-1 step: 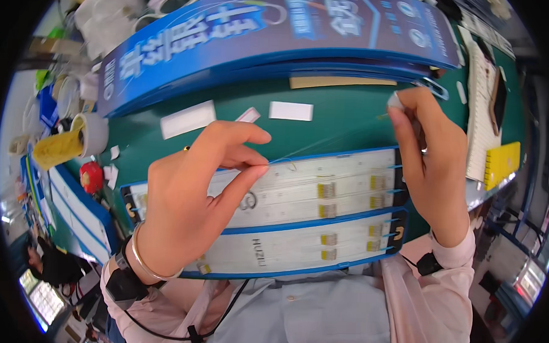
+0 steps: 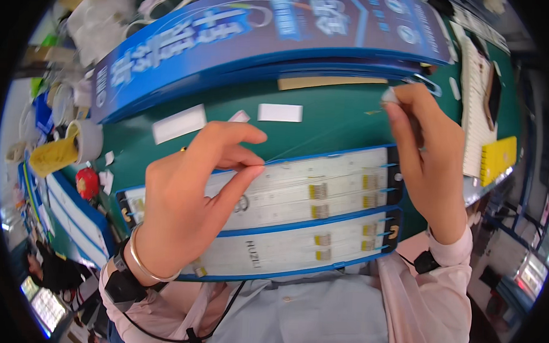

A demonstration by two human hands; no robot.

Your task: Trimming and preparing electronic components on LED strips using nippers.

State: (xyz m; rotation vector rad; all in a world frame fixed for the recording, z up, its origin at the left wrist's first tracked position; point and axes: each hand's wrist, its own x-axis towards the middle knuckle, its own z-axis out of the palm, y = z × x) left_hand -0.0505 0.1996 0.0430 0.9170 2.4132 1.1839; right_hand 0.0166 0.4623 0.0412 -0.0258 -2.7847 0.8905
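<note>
Between my hands runs a thin, nearly invisible clear fishing line [image 2: 315, 139], sloping up to the right. Its left end is pinched between thumb and forefinger of my left hand [image 2: 186, 198], above the open case. The thumb and forefinger of my right hand [image 2: 429, 159] are closed on the other end, beside a small whitish piece [image 2: 388, 95]. A small yellowish-green bit [image 2: 371, 112] shows close to these fingertips. Below lies the long white case [image 2: 285, 217] with blue edges, open in two halves, holding stretched lines and small spring-like holders [image 2: 318, 192].
A long blue printed box [image 2: 254, 50] spans the far side of the green table. White paper slips [image 2: 280, 113] lie before it. A cup [image 2: 89, 139] and a red object [image 2: 87, 183] stand left; a notebook [image 2: 474, 106] and yellow pad [image 2: 498, 160] lie right.
The view has shifted a little, so the case, blue box and paper slips appear farther left. Both hands keep their pinch, almost unmoved in the picture.
</note>
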